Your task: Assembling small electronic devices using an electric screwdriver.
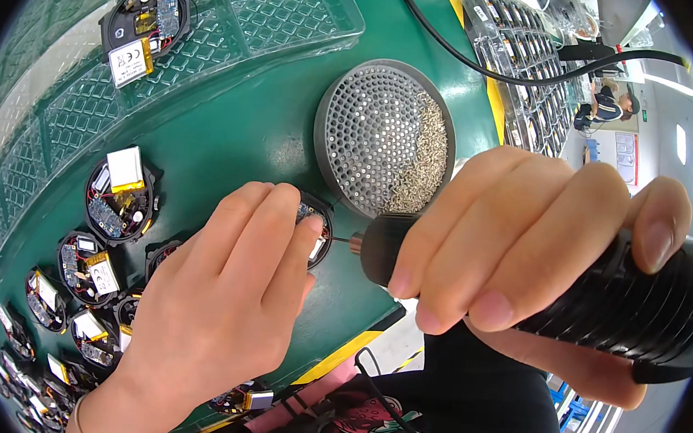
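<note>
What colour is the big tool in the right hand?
The tool is black; it shows best in the head view.

The left hand point(223, 288) hides most of the unit point(316, 251) under its fingertips; its forearm is cut off at 7 o'clock. The right hand point(516, 238) covers much of the driver point(632, 308), whose rear end is lost in the dark rim at 3 o'clock. Whether the bit point(340, 240) meets a screw is too small to tell. Units point(32, 387) at 8 o'clock overlap too tightly to count. The top edge cuts the cable point(496, 75) at 12; the co-worker point(609, 107) at 2 is tiny.
</note>
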{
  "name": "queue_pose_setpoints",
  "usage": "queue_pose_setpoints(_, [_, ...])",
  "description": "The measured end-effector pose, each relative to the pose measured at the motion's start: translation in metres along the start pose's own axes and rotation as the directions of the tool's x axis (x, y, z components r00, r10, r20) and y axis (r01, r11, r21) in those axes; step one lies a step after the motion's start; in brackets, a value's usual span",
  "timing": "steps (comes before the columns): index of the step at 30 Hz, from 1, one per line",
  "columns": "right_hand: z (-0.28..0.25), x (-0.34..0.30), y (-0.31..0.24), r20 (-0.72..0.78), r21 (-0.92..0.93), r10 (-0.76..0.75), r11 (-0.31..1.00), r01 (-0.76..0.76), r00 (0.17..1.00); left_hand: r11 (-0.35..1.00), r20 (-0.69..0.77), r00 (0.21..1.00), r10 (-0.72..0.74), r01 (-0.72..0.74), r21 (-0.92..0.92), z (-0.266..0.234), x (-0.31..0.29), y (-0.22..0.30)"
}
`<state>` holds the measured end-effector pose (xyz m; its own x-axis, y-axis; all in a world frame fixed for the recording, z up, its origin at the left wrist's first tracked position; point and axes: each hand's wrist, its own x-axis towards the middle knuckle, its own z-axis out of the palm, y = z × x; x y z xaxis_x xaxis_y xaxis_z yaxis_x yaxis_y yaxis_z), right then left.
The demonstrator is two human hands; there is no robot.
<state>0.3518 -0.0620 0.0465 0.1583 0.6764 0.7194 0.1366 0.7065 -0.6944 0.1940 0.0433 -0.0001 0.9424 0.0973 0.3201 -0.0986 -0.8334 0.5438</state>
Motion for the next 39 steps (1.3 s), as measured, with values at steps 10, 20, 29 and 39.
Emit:
queue_pose_setpoints(10, [-0.001,0.000,-0.032,-0.158,-0.050,0.619,0.773,-0.632,0.769,1.000,0.010,0.999,-0.030,0.030,-0.001,-0.001,-0.001,0.001])
queue_pose_setpoints(20, [-0.010,0.020,-0.037,0.149,-0.499,0.827,0.536,-0.681,0.542,0.999,0.009,1.000,-0.007,0.007,0.033,-0.001,-0.004,0.000])
queue_pose_setpoints(29, [-0.010,0.003,-0.015,0.056,-0.223,0.608,0.781,-0.584,0.792,0.979,0.026,0.999,-0.042,0.047,-0.199,-0.008,0.010,-0.008])
queue_pose_setpoints(39, [-0.009,-0.009,0.010,-0.048,-0.040,0.305,0.951,-0.307,0.951,0.982,-0.132,0.984,-0.122,0.101,-0.158,0.005,0.014,0.000])
